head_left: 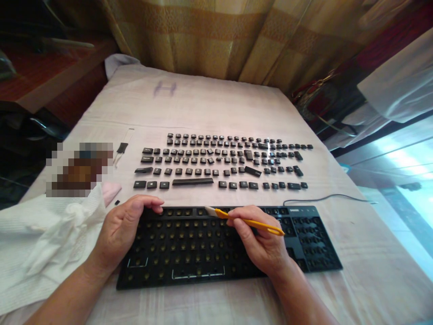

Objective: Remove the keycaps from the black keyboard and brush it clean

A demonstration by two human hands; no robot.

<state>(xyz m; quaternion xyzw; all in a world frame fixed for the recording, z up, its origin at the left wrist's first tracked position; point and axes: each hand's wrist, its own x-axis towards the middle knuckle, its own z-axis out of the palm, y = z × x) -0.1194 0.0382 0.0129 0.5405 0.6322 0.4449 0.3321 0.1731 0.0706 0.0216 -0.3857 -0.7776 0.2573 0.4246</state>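
Observation:
A black computer keyboard (189, 259) with its keycaps off lies on the cloth in front of me, bare switch stems and metal wire bars showing. My left hand (123, 230) is closed at its far left corner, fingers curled over the edge. My right hand (259, 239) pinches a small brush (250, 221) with a yellow handle. Its pale bristles touch the keyboard's top row of switches. Beyond the keyboard, rows of loose black keycaps (192, 171) lie in keyboard order, including a long space bar (192, 181).
A wire keycap puller (122, 146) lies at the left, near a blurred-out patch. White cloth (50, 253) is bunched at the left edge. The keyboard's cable (324, 197) runs right. A wooden cabinet (64, 76) stands far left, and a curtain (209, 40) hangs behind.

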